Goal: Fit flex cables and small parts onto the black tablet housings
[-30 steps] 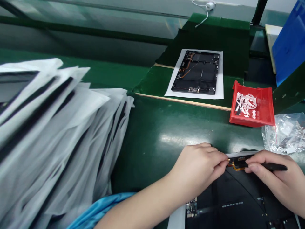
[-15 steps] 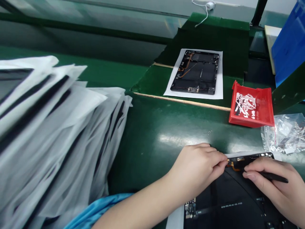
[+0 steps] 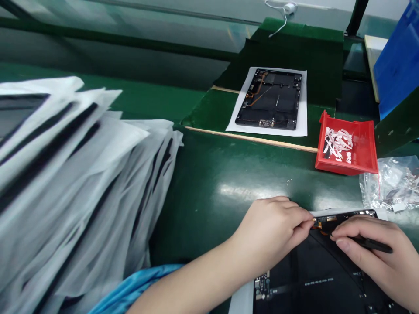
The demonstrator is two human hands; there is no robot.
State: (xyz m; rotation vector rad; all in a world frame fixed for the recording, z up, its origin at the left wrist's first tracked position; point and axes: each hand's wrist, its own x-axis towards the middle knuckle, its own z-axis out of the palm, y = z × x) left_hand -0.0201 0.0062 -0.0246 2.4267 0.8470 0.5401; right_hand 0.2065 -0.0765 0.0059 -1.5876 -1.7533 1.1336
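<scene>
An opened black tablet body [image 3: 314, 270] lies at the bottom right on a white sheet. My left hand [image 3: 271, 233] pinches a small orange flex cable [image 3: 317, 226] at the tablet's top edge, fingers closed. My right hand [image 3: 376, 255] grips a thin black stylus-like tool [image 3: 371, 245], with its fingertips resting on the tablet near the same cable. The two hands almost touch at the cable.
A tall stack of tablets wrapped in white foam sheets [image 3: 72, 187] fills the left. A second open tablet [image 3: 270, 99] lies on white paper farther back. A red bin [image 3: 347, 141] with white strips and a clear plastic bag [image 3: 391, 183] sit at right on the green bench [image 3: 222, 183].
My right hand has slid slightly down and to the left with the tool, uncovering more of the tablet's top edge. My left hand has stayed on the cable.
</scene>
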